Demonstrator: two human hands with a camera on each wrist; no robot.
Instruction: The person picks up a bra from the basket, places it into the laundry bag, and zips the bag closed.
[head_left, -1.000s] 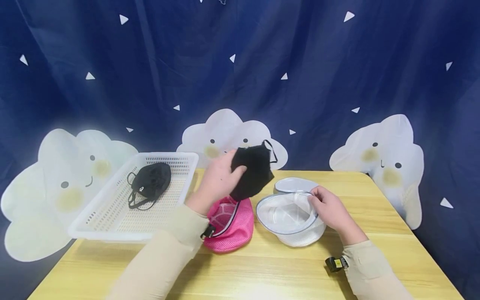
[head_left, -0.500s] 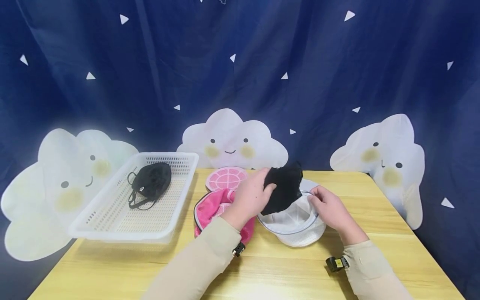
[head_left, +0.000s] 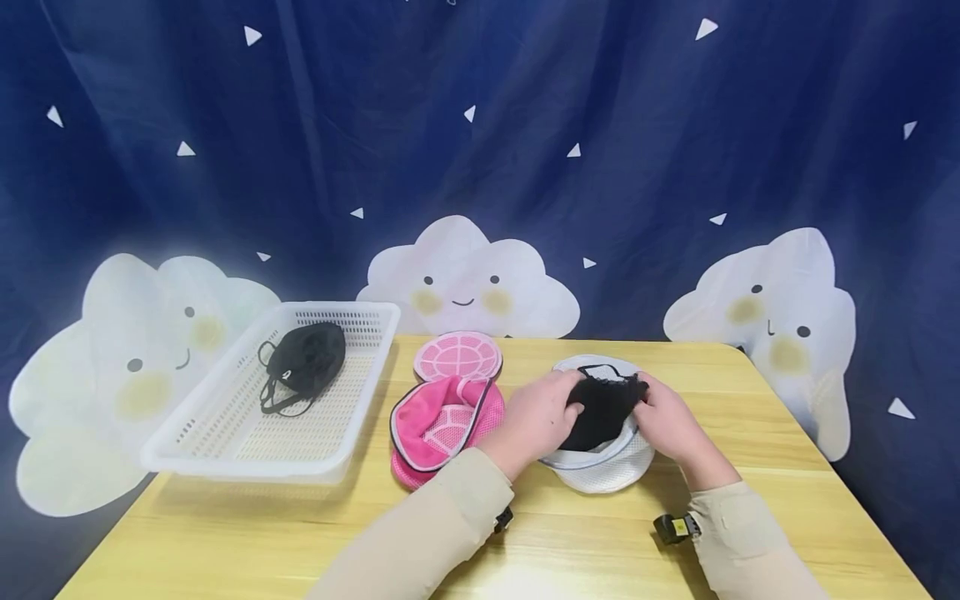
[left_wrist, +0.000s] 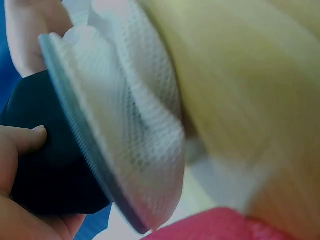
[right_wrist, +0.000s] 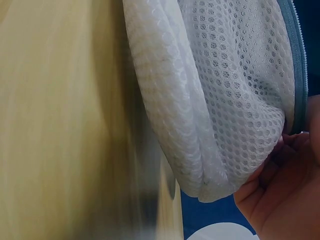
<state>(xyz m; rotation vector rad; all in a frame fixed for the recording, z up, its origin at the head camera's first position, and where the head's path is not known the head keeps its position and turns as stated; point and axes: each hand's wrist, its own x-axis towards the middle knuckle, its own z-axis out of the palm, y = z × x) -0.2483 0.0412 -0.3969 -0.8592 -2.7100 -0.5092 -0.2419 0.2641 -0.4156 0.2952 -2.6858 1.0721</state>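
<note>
The left hand point(head_left: 542, 417) pinches the soft black cloth point(head_left: 600, 417), the right hand point(head_left: 667, 418) grips the round white mesh bag point(head_left: 606, 477); if its grey zipper rim point(right_wrist: 298, 65) sags, cloth may snag

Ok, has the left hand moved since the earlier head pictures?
Yes. Judged against the white basket, the left hand has moved rightward and lower in the head view, to the white mesh bag.

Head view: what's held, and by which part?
Left grip: black cloth, by its left side. Right grip: white mesh bag, by its zippered rim, right side; whether it also holds the cloth can't be told.
</note>
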